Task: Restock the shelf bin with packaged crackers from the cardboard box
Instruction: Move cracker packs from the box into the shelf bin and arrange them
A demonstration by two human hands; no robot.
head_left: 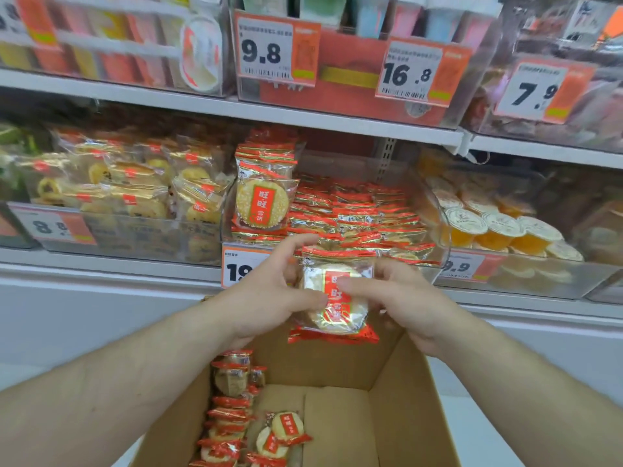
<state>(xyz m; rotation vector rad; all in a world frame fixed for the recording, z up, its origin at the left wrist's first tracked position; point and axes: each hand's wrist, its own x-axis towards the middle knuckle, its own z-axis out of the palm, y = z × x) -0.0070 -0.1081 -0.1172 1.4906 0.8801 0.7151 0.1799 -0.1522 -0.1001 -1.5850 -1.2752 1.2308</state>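
Both hands hold a stack of red-and-gold cracker packets (337, 318) just in front of the clear shelf bin (435, 210). My left hand (269, 291) grips the stack's left edge, and my right hand (394, 294) holds its right side with the thumb across the front. The bin holds several rows of the same cracker packets (354, 210), with one upright stack (264, 197) at its left. Below my arms stands the open cardboard box (401, 392), with more cracker packets (236, 416) along its left side.
A bin of wrapped pastries (135, 183) sits left of the cracker bin, and a bin of orange jelly cups (499, 227) sits right. Price tags (266, 50) hang on the upper shelf's bins. A white shelf edge (101, 267) runs below the bins.
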